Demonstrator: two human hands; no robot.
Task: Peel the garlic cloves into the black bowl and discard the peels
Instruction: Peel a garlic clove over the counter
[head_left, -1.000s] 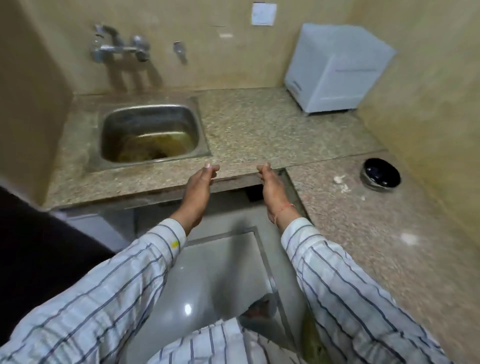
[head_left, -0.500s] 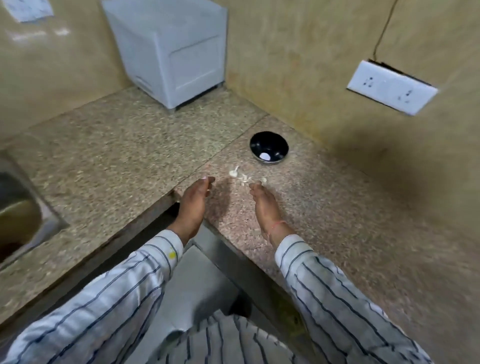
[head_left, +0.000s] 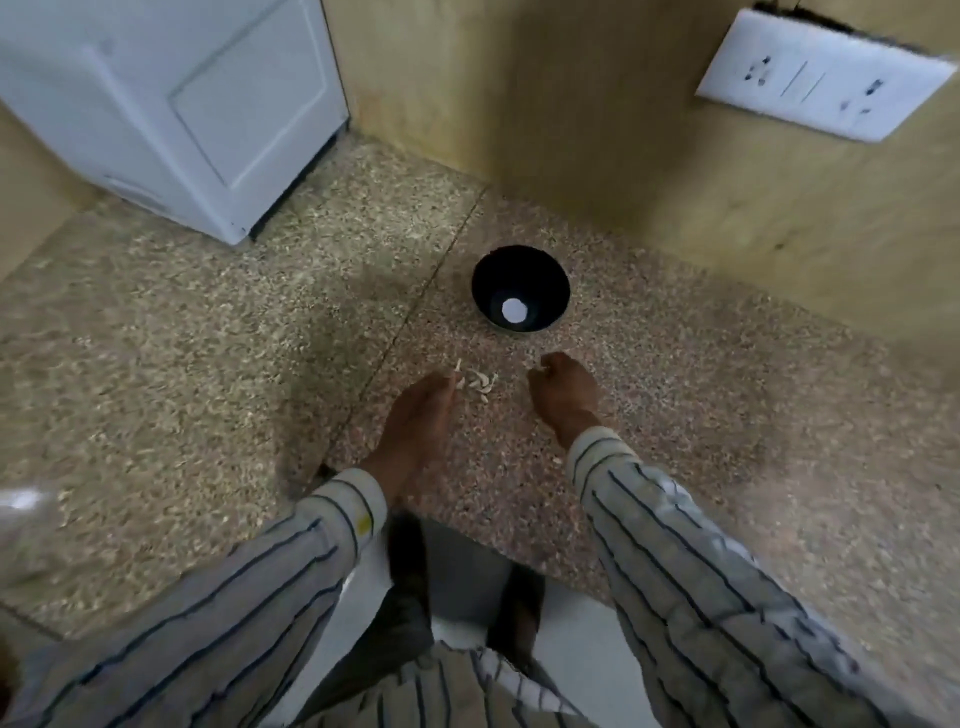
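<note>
A person's left hand (head_left: 423, 402) reaches the garlic cloves (head_left: 480, 382) on the granite counter (head_left: 675, 415), fingers extended, grasp unclear; the right hand (head_left: 563, 387), at 3 o'clock of the pile, curls round something pale, possibly a clove. Loose cloves could scatter if nudged. At 12 o'clock, the black bowl (head_left: 519, 270) shows only a white spot, contents uncertain
</note>
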